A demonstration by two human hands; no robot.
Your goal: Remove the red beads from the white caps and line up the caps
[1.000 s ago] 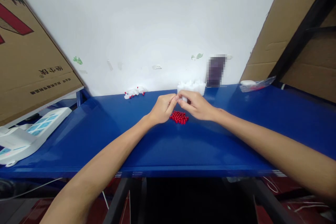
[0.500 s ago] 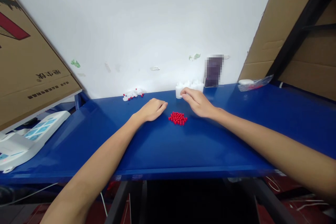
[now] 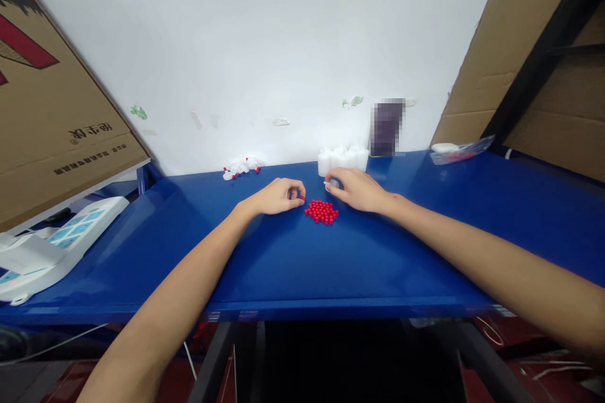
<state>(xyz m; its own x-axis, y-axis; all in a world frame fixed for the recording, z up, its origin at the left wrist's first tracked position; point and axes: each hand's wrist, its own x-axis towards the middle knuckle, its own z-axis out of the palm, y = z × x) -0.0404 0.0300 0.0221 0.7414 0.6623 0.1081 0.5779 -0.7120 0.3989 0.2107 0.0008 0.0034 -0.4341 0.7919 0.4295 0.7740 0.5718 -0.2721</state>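
Note:
A tight cluster of small red caps (image 3: 322, 211) lies on the blue table (image 3: 293, 271) between my hands. Just left of it, my left hand (image 3: 273, 196) pinches one red cap (image 3: 302, 198) between thumb and fingertips. My right hand (image 3: 358, 190), on the cluster's far right side, is closed around a small white bottle (image 3: 333, 184). That bottle lies tilted with its narrow tip pointing left, and the fingers hide most of it. Behind the right hand, several white bottles (image 3: 344, 157) stand grouped against the wall.
White pieces with red caps (image 3: 242, 168) lie in a heap by the wall at left. A white power strip (image 3: 78, 236) rests at the left edge beside a cardboard box (image 3: 51, 101). A dark blurred rectangle (image 3: 387, 129) leans on the wall. A clear plastic bag (image 3: 466, 151) lies at right.
A red cap now shows between my left fingertips. My right hand has come down and nearer from in front of the standing bottles, with a white bottle now visible in it.

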